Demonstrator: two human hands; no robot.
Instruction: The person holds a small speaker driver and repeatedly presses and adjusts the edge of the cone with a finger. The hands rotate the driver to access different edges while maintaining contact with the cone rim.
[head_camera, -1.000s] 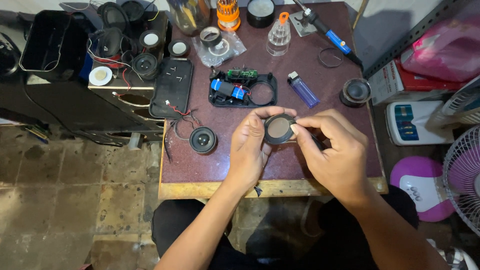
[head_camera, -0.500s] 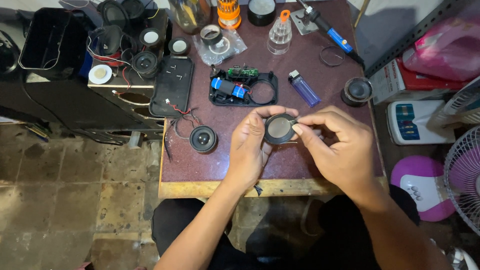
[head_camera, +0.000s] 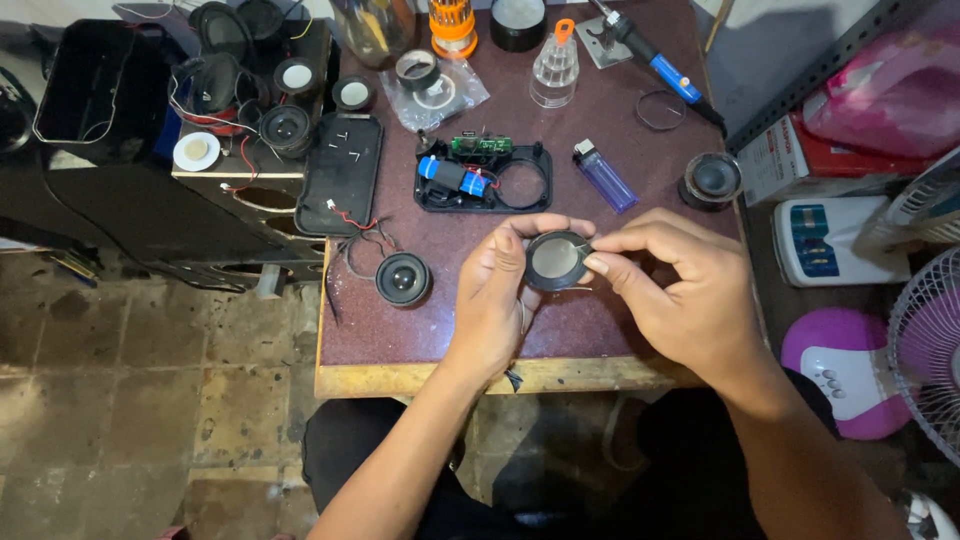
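Together the left hand (head_camera: 500, 290) and right hand (head_camera: 675, 285) gripped a disc (head_camera: 556, 260) above bare table (head_camera: 420, 335) near its front edge.

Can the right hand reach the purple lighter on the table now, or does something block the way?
Probably yes. The lighter lies in the open just beyond the right hand, with bare table between. But both hands hold the round speaker part, so the right must let go first.

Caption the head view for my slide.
Both hands, left hand and right hand, hold a small round black speaker over a maroon table.

One head view – steeply down, close over the table (head_camera: 600, 320).
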